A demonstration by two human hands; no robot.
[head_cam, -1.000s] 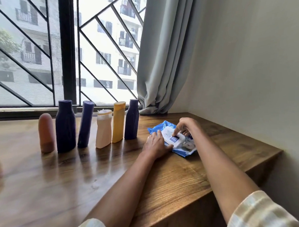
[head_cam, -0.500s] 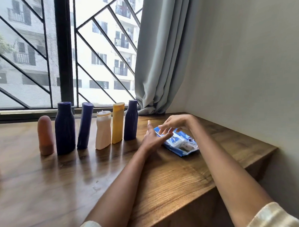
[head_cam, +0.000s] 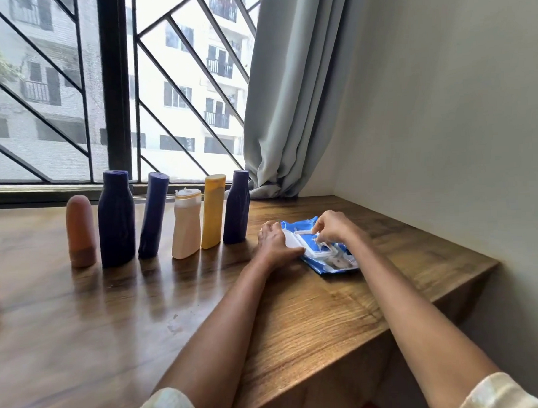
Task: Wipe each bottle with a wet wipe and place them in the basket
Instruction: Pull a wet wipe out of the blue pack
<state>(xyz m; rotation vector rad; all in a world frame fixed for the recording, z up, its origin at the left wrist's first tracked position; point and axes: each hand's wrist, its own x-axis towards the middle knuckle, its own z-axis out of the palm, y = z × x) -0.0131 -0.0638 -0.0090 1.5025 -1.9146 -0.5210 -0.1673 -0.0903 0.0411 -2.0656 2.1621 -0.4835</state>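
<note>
our left hand (head_cam: pixel 275 243) presses the pack (head_cam: pixel 322 251) flat on the table (head_cam: pixel 112 318); our right hand (head_cam: pixel 332 227) pinches at its opening. we should pull one wipe slowly. six bottles (head_cam: pixel 185 223) wait beyond, unwiped; no basket visible.

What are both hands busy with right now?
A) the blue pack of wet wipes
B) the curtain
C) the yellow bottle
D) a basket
A: the left hand holds down the blue wipes pack on the table while the right hand pinches at its white opening; the bottles stand untouched.
</note>
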